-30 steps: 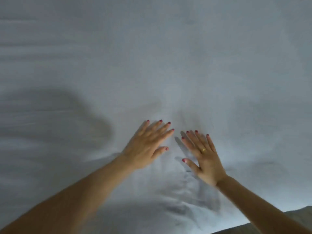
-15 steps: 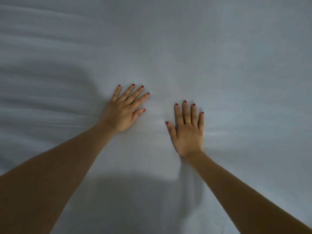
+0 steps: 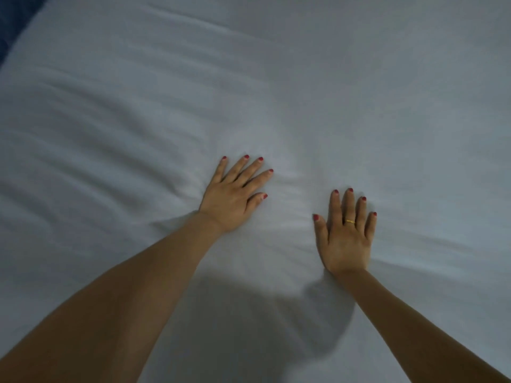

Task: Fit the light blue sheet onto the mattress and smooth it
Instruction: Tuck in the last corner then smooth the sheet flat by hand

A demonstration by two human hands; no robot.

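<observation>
Two bare forearms enter from the bottom edge, converging toward centre. A soft shadow lies on the cloth between them.

Right hand [image 3: 345,239]: flat, palm down, spread wide with nothing in its grasp, pressing on the light blue sheet [image 3: 359,92]. Fingers point nearly straight away, thumb splayed to the inside. A gold ring [image 3: 350,221] sits on one finger; nails are red. Cloth dimples at the heel of the palm.

Left hand [image 3: 232,197]: farther out than the right, also flat and spread, palm down on the sheet, holding nothing. Fingers angle up and to the right, thumb tucked toward the right hand. The two hands are near but apart, with small ripples in the fabric between them.

Sheet covers nearly the whole view, lying over the mattress. Left of the left hand, long shallow creases run across it toward the far side; the right portion looks smoother.

Far upper left corner: a sliver of dark blue surface [image 3: 11,20] beyond the sheet's edge, too dim to identify.
</observation>
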